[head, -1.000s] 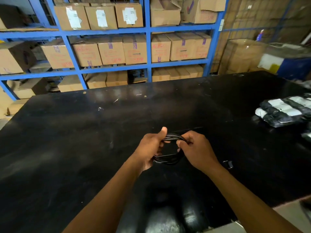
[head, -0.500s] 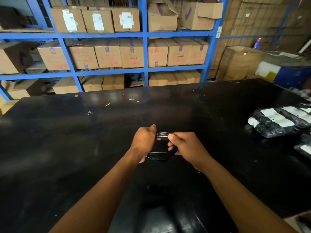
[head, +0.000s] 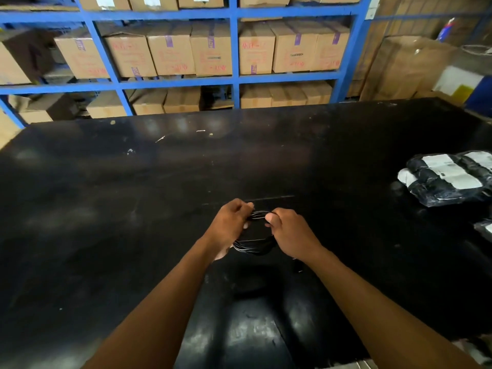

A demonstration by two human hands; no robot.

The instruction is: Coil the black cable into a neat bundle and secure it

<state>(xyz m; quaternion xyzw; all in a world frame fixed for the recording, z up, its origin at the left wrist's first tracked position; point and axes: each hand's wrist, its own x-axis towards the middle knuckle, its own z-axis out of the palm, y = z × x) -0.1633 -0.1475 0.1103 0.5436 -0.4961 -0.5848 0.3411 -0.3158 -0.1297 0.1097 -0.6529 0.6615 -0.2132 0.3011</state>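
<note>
The black cable (head: pixel 253 245) is wound into a small round coil of several loops, held just above the black table (head: pixel 106 209) near its middle. My left hand (head: pixel 229 225) grips the coil's left side, thumb and fingers pinched at the top. My right hand (head: pixel 290 233) holds the right side, its fingertips pinching the upper strands close to the left thumb. The loops hang between both hands; the lower strands catch light. Part of the coil is hidden behind my fingers.
Bagged black bundles with white labels (head: pixel 447 179) lie at the table's right edge, another (head: pixel 484 230) below them. Blue shelving (head: pixel 234 78) packed with cardboard boxes (head: pixel 170 51) stands behind the table. More cartons (head: pixel 404 65) sit at the back right.
Both hands stay on the coil. The left thumb has dropped from raised to pinched on the loops, and the hands have drawn closer together at the coil's top. The camera shifted slightly.
</note>
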